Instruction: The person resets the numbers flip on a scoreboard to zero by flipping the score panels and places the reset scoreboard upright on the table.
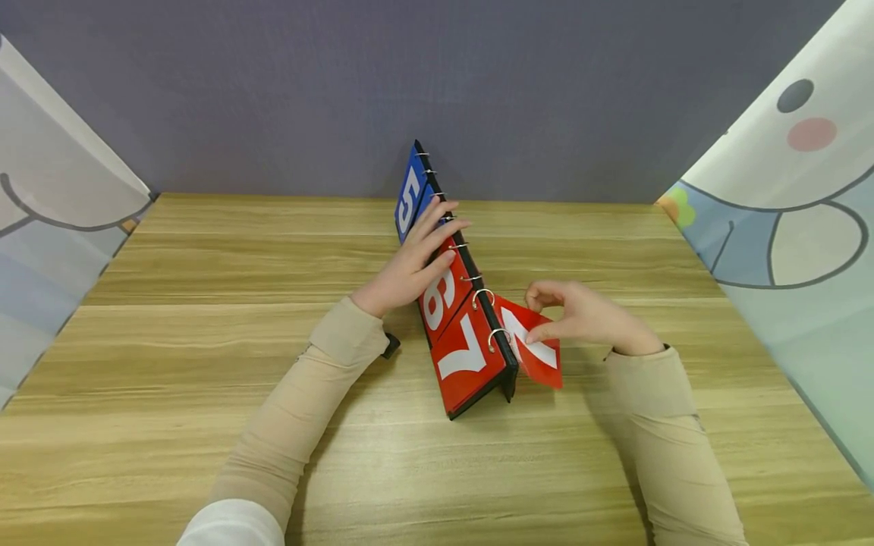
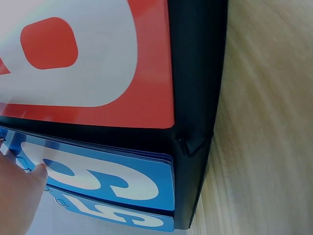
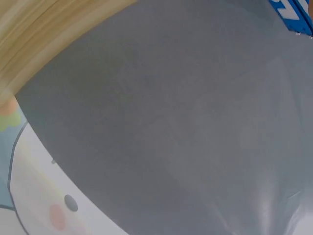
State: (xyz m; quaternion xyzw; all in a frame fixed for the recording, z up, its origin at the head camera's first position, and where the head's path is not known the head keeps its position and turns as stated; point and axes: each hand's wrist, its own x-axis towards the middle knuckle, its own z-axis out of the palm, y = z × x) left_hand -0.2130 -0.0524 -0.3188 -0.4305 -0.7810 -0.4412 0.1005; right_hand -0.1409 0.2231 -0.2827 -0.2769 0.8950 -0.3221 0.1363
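Observation:
A tent-shaped flip scoreboard (image 1: 471, 262) stands at an angle on the table, with blue number cards (image 1: 410, 193) at the far end and red number cards (image 1: 466, 356) at the near end. My left hand (image 1: 416, 262) rests on its middle, fingers stretched across the ringed top edge. In the left wrist view, part of that hand touches the blue cards (image 2: 132, 188). On the scoreboard's right side, my right hand (image 1: 580, 315) pinches a turned red card (image 1: 546, 356), thumb on its white figure. That card hangs from the nearest metal rings (image 1: 497, 339).
A small black piece (image 1: 391, 346) lies by the left cuff. The wooden table (image 1: 205, 318) ends at a grey back panel (image 1: 307, 98), also filling most of the right wrist view. Cartoon-printed cloth (image 1: 806, 220) hangs at both sides.

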